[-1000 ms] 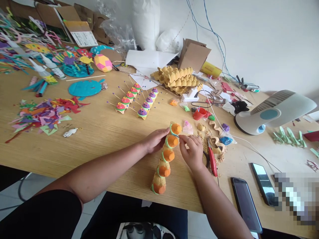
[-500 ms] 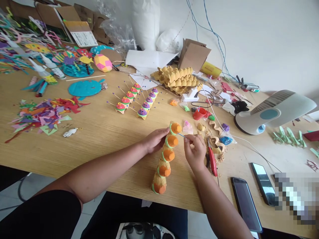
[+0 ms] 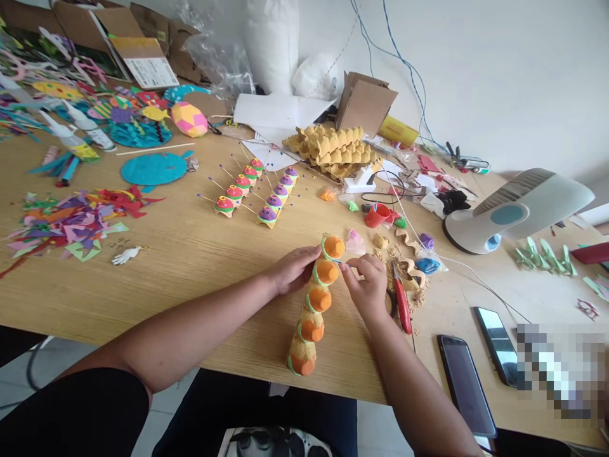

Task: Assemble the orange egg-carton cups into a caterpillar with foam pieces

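Observation:
A strip of egg carton point(image 3: 308, 315) runs toward me over the table, its several cups topped with orange clay and edged with light green. My left hand point(image 3: 297, 268) grips the strip's far end from the left, fingers closed on its side. My right hand point(image 3: 367, 282) pinches a thin blue stick point(image 3: 339, 261), whose tip touches the green edge near the far cup. Beyond stand two finished-looking strips, a red-topped strip point(image 3: 239, 186) and a purple-topped strip point(image 3: 278, 197), both with pins sticking out.
Red-handled scissors point(image 3: 403, 304) and carton scraps lie right of my right hand. Two phones, one a dark phone point(image 3: 466, 384), rest at the right front. A white fan point(image 3: 516, 206) stands behind them. Paper scraps point(image 3: 78, 222) spread at left; stacked egg cartons point(image 3: 333, 152) sit at the back.
The blue stick's tip has moved from the far cup's right side down toward the gap before the second cup. My right hand has shifted slightly left; the view has turned a little.

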Action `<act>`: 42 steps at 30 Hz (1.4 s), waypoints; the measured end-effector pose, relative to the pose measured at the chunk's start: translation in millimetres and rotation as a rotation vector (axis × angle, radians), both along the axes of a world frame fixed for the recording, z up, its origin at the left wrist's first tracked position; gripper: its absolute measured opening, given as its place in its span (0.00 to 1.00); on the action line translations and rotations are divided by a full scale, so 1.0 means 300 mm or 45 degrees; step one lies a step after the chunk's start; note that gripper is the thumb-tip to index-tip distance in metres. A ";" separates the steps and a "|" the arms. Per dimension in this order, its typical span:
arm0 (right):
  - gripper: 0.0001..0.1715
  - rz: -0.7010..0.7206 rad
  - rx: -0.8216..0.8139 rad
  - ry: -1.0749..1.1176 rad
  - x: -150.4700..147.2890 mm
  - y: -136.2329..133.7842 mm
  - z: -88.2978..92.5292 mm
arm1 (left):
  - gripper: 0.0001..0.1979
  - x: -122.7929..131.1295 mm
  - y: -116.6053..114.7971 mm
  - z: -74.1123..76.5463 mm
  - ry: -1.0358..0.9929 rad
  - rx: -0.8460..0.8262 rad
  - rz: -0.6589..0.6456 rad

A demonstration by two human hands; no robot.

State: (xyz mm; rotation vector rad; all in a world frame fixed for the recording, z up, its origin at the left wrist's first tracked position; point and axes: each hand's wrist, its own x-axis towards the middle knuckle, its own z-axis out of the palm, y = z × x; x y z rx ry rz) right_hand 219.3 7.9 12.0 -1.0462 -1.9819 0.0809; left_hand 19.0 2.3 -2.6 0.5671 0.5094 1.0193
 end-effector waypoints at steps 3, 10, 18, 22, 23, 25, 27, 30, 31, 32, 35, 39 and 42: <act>0.16 -0.025 -0.010 -0.024 -0.002 -0.001 0.002 | 0.20 0.001 -0.001 0.005 0.000 -0.016 -0.002; 0.18 -0.080 0.044 -0.075 -0.012 -0.008 0.001 | 0.21 -0.001 0.002 -0.009 0.031 -0.017 -0.003; 0.21 -0.117 0.018 -0.085 -0.018 -0.016 0.001 | 0.20 0.003 0.000 -0.007 0.016 -0.005 -0.014; 0.22 -0.121 0.012 -0.089 -0.019 -0.016 -0.001 | 0.19 0.003 -0.001 -0.007 -0.003 -0.001 -0.025; 0.22 -0.120 0.012 -0.090 -0.019 -0.015 -0.002 | 0.19 0.003 -0.001 -0.008 -0.005 -0.001 -0.025; 0.22 -0.118 0.012 -0.090 -0.020 -0.014 -0.002 | 0.19 0.003 -0.001 -0.010 -0.005 0.001 -0.026; 0.22 -0.117 0.003 -0.090 -0.021 -0.013 -0.003 | 0.19 0.003 -0.001 -0.012 -0.006 0.002 -0.029; 0.21 -0.100 0.020 -0.093 -0.018 -0.013 -0.001 | 0.19 0.003 -0.001 -0.013 -0.007 -0.006 -0.014; 0.20 -0.099 0.054 -0.105 -0.016 -0.014 0.000 | 0.20 0.003 0.000 -0.012 -0.007 -0.009 -0.006; 0.19 -0.104 0.108 -0.122 -0.013 -0.015 0.002 | 0.20 0.003 0.000 -0.011 -0.007 -0.014 0.002; 0.17 -0.152 0.281 -0.175 -0.004 -0.023 0.011 | 0.21 0.001 0.001 -0.010 -0.002 -0.038 0.022; 0.15 -0.184 0.216 -0.144 0.000 -0.030 0.021 | 0.21 -0.001 0.001 -0.009 0.026 -0.055 0.034; 0.15 -0.141 0.085 -0.118 -0.005 -0.028 0.021 | 0.21 0.001 -0.001 -0.004 0.036 -0.023 0.015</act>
